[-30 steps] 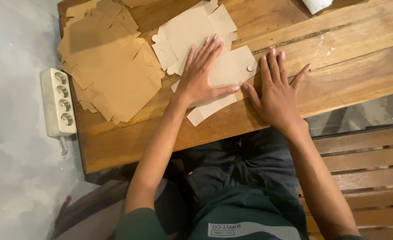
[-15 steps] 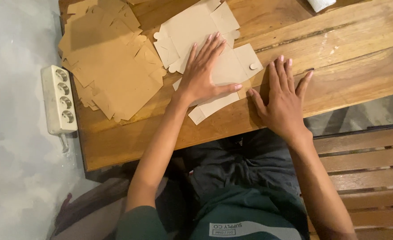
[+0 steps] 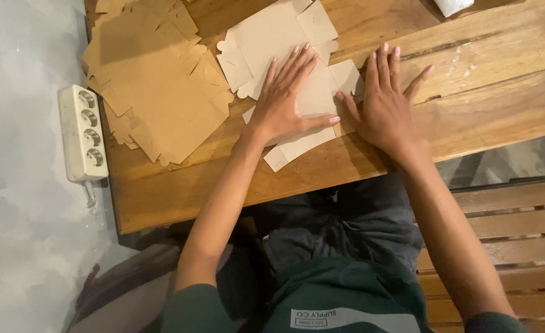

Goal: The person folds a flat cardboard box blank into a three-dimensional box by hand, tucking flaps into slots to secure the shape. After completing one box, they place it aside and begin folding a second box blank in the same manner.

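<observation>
Tan cardboard box blank [image 3: 322, 92] flat on wooden counter [image 3: 482, 117], upper centre of frame. Left hand [image 3: 285, 98] pressed on it, palm down, fingers spread, grip open, nothing grasped. Right hand [image 3: 386, 102] flat at blank's right edge, likewise open. Stack of brown blanks [image 3: 155, 92] upper left; white power strip [image 3: 81, 132] on floor beside counter.

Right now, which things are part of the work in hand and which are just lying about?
In hand: left hand and right hand flat on the pale card cutout.
Lying about: stack of brown card cutouts, power strip, white object, wooden table.
</observation>
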